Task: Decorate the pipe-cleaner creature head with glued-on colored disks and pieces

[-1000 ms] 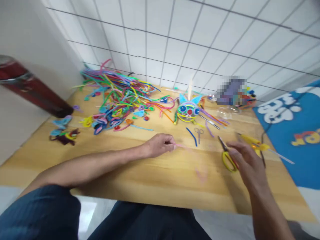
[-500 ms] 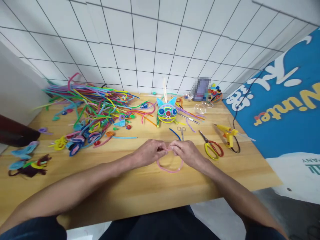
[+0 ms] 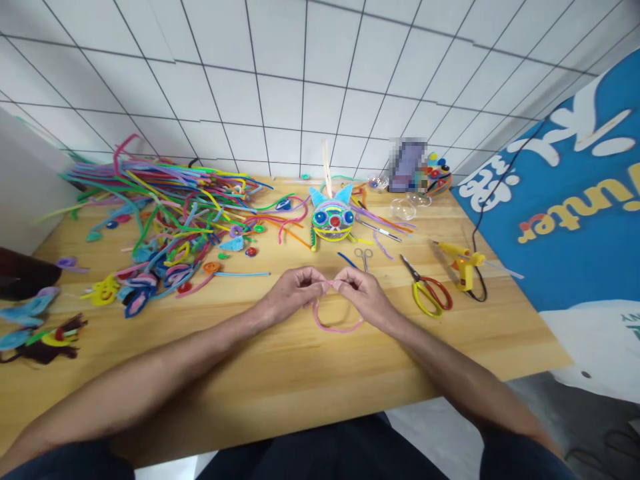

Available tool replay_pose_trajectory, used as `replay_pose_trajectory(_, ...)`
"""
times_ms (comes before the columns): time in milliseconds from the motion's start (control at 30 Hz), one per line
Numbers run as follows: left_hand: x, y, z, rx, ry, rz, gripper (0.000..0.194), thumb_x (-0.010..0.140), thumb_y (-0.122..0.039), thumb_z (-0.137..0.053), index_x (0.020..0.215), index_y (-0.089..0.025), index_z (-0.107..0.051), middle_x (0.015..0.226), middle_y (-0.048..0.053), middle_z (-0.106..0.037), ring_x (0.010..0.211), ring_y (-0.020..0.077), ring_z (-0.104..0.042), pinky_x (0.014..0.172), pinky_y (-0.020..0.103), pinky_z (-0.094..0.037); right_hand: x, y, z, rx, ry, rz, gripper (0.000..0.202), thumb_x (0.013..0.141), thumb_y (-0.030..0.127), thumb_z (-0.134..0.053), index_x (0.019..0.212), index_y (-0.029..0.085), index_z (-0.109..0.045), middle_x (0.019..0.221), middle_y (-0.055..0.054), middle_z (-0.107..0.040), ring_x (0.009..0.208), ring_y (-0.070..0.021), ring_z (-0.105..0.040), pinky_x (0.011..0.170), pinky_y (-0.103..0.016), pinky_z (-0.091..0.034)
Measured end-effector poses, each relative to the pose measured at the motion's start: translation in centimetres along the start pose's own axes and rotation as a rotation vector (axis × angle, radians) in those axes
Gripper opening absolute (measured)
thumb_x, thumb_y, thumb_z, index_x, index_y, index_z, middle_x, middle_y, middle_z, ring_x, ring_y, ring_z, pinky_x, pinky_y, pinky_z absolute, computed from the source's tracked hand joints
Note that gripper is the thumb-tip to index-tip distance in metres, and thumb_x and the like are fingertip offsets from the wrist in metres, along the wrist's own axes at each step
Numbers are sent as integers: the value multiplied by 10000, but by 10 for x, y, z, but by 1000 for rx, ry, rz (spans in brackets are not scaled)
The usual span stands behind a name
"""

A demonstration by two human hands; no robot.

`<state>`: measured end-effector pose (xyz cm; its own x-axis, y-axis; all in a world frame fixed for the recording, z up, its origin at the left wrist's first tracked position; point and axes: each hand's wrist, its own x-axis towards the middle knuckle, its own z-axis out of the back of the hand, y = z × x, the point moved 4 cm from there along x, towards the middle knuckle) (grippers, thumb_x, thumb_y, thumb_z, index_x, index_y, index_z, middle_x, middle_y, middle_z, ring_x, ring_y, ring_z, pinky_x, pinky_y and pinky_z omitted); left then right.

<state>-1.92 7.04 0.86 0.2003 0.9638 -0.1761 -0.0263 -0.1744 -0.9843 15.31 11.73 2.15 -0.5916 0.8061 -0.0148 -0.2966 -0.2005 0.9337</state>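
A pink pipe cleaner [image 3: 336,329] is bent into a loop that hangs below my fingers, over the wooden table. My left hand [image 3: 299,291] pinches it at the top of the loop between thumb and forefinger. Close beside, my right hand [image 3: 361,291] pinches the same pipe cleaner, so the fingertips nearly meet. Past my hands stands a colourful cat-like figure [image 3: 333,221] with light blue ears, blue eyes and a red nose. Small metal scissors [image 3: 364,257] and a short blue pipe cleaner [image 3: 347,259] lie between it and my hands.
To the left spreads a big heap of pipe cleaners [image 3: 165,193] with several coiled shapes. Red-and-yellow-handled scissors [image 3: 427,293] and a yellow glue gun [image 3: 466,265] lie to the right. Clear plastic domes [image 3: 403,209] and a phone-like blurred object [image 3: 407,165] are at the back, by the tiled wall.
The fingertips have shifted slightly upward in view, with my thumbs now pressed on the pink pipe cleaner. The loop stays in both hands, and the camera view has shifted a little.
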Motion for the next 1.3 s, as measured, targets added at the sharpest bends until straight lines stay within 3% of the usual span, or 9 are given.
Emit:
replay_pose_trajectory(167,-2,4,-2,131,97,46,208,765,-350,-661,791,-153,-598,668,-47,-526,591,79,-423,559,198,-350,-2,-3,-4,-7,51,-17,167,918,305,-554,782,212,-574,671,51,-495,619,-118,-430,599,-268,-307)
replay_pose_trajectory(267,-3,5,1,251,89,23,138,745,-286,-632,764,-154,-594,671,-42,-525,621,87,-426,579,201,-344,-2,-5,-6,-16,73,-21,160,925,292,-549,796,206,-592,696,45,-522,648,-119,-458,620,-268,-327)
replay_pose_trajectory(467,-1,4,2,136,96,-12,218,823,-371,-632,819,-157,-594,702,-44,-512,646,95,-433,611,216,-353,-4,-11,-8,28,34,-47,224,948,426,-619,970,206,-654,618,90,-372,572,-107,-361,564,-264,-268)
replay_pose_trajectory(633,-4,2,3,165,118,-27,212,854,-365,-631,826,-156,-615,701,-43,-522,651,101,-442,622,224,-350,-6,-1,-9,-29,38,-2,158,944,330,-563,840,214,-586,664,61,-482,622,-112,-434,600,-265,-315)
replay_pose_trajectory(833,-9,0,2,219,28,-120,260,942,-400,-615,882,-151,-656,752,-21,-588,684,107,-473,643,231,-371,-5,2,-11,68,52,-31,128,929,303,-530,824,231,-546,697,48,-499,651,-127,-473,624,-272,-366)
replay_pose_trajectory(1133,-6,7,2,-30,-117,-118,359,868,-496,-749,888,-142,-697,814,28,-697,760,141,-603,760,271,-496,-4,2,-16,250,-31,-81,221,891,430,-640,820,227,-593,707,36,-517,641,-128,-457,583,-264,-396)
replay_pose_trajectory(1300,-8,-4,5,236,-101,-165,267,898,-412,-713,967,-154,-725,777,-4,-673,584,80,-468,575,212,-384,-2,1,-13,208,-35,-79,232,856,414,-672,764,218,-588,696,33,-558,641,-123,-476,581,-257,-400)
